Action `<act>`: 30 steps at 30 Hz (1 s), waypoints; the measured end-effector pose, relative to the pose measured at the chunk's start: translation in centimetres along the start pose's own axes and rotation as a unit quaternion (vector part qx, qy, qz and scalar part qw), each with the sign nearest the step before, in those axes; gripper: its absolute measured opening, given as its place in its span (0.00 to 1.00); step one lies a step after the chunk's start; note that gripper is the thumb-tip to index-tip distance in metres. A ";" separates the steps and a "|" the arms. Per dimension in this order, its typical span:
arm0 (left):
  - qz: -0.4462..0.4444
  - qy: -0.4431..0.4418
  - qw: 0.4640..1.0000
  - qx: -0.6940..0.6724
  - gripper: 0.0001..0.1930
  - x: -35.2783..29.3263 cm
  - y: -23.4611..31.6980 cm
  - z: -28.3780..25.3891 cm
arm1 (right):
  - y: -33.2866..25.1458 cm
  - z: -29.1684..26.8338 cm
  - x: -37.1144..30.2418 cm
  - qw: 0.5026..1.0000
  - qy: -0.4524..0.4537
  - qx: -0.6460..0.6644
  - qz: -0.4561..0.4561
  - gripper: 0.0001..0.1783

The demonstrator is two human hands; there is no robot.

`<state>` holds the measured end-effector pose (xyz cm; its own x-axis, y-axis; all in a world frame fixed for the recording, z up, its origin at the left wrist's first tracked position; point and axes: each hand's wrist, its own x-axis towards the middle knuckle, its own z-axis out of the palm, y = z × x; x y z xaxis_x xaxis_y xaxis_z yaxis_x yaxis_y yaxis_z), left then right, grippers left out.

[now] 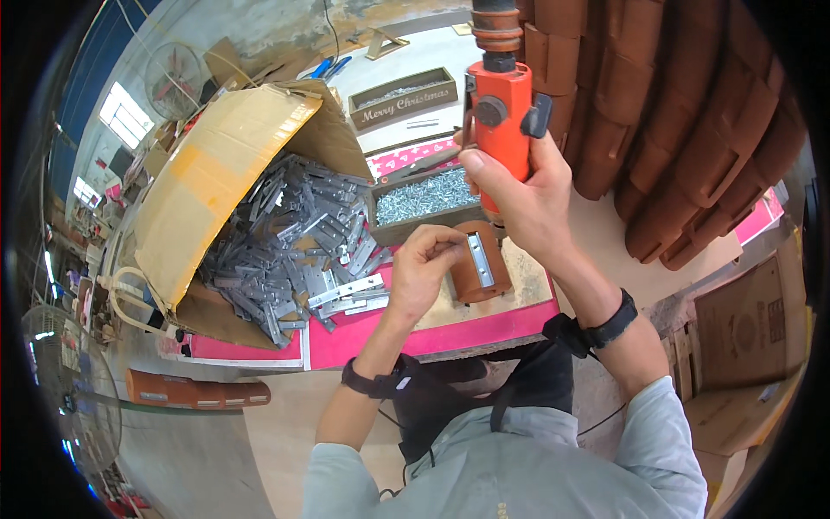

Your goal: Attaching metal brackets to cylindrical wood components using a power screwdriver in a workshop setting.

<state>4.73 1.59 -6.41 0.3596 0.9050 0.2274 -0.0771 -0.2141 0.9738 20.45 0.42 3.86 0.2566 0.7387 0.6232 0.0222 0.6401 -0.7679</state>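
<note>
A red power screwdriver [504,112] hangs upright above the table, and my right hand [538,203] is wrapped round its lower body. Just under its tip is a brown half-round piece [493,284] with a silver metal plate [481,259] lying along its top. The piece rests on a pale board [526,281]. My left hand [425,266] is closed in a pinch at the piece's left side, its fingertips close to the plate. What those fingers hold, if anything, is too small to make out. Behind them stands a wooden tray [399,232] full of small silver screws [424,197].
A tipped cardboard box [194,195] spills many metal plates [298,238] onto the pink tabletop [380,337]. Tall stacks of brown curved pieces [640,130] crowd the right. Another wooden tray [402,102] stands farther back. A brown strip [199,391] lies lower left; open cartons [743,329] are right.
</note>
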 end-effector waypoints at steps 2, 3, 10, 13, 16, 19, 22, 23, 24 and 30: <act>-0.024 0.004 1.000 -0.010 0.10 -0.5 0.2 0.7 | 0.3 0.4 0.2 1.000 0.001 -0.023 -0.008 0.22; -0.048 0.010 0.999 -0.021 0.12 -0.8 0.3 1.0 | 0.3 0.6 0.3 1.000 -0.006 -0.013 -0.001 0.23; -0.031 -0.002 1.000 0.005 0.17 -0.9 0.3 1.8 | 0.4 1.5 0.3 1.000 -0.013 -0.008 -0.013 0.23; -0.038 -0.007 0.999 0.003 0.16 -0.8 0.5 1.9 | 0.7 1.7 0.1 1.000 -0.010 -0.016 -0.014 0.23; -0.047 -0.003 0.999 -0.004 0.16 -0.9 0.7 2.1 | 0.8 1.7 0.1 1.000 -0.011 -0.020 -0.007 0.23; -0.047 0.006 0.999 0.008 0.15 -0.8 0.8 2.1 | 0.9 1.7 0.0 1.000 -0.014 -0.016 0.002 0.23; -0.024 0.010 1.000 0.008 0.18 -0.8 0.5 2.2 | 1.0 1.6 0.0 0.999 -0.012 -0.032 -0.019 0.23; -0.025 0.009 1.000 0.008 0.18 -0.7 0.6 2.2 | 1.1 1.7 0.0 0.999 -0.011 -0.032 -0.018 0.23; -0.027 0.012 0.999 0.035 0.18 -0.6 1.0 2.2 | 1.1 1.7 0.0 0.999 -0.009 -0.037 -0.020 0.22; -0.010 0.018 0.996 0.087 0.17 -0.1 1.1 2.1 | 1.9 1.8 0.2 0.997 -0.005 -0.058 -0.054 0.22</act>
<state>6.55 0.48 -5.38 0.3252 0.9219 0.2105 0.0942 -0.2531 0.9629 18.77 2.18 2.84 0.2372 0.6695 0.7039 0.1613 0.6874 -0.7081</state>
